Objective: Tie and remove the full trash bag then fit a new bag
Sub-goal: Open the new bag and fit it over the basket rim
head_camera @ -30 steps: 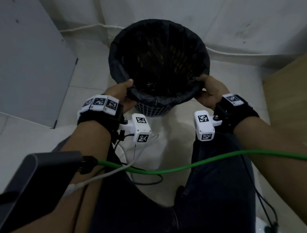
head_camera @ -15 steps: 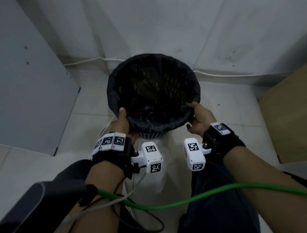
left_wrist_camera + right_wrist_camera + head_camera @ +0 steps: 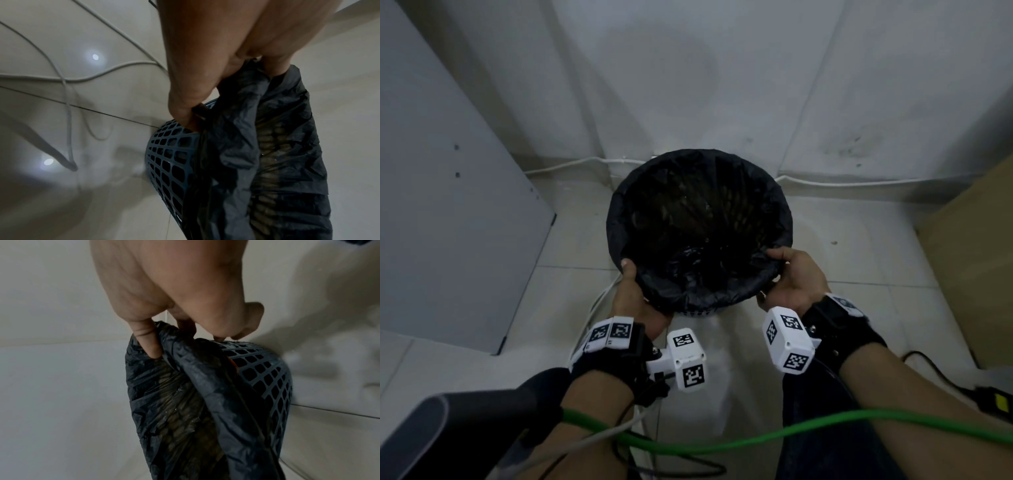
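A black trash bag [image 3: 698,219] lines a dark blue mesh bin [image 3: 697,312] standing on the tiled floor in front of my knees. The bag's edge is folded over the bin's rim. My left hand [image 3: 635,291] grips the bag at the near left of the rim, thumb on top. In the left wrist view my left hand [image 3: 197,100] pinches the bag [image 3: 267,146] against the mesh bin [image 3: 166,155]. My right hand [image 3: 787,277] grips the bag at the near right. In the right wrist view my right hand [image 3: 164,337] holds a fold of bag [image 3: 185,394] beside the mesh [image 3: 267,378].
White walls meet in a corner right behind the bin. A grey panel [image 3: 448,205] stands at the left, a brown board [image 3: 976,257] at the right. White cables [image 3: 571,164] run along the wall's foot. A green cable [image 3: 756,442] crosses my lap.
My head has lifted, so the bin sits lower and smaller in view. Both hands have stayed gripping the bag at the near rim.
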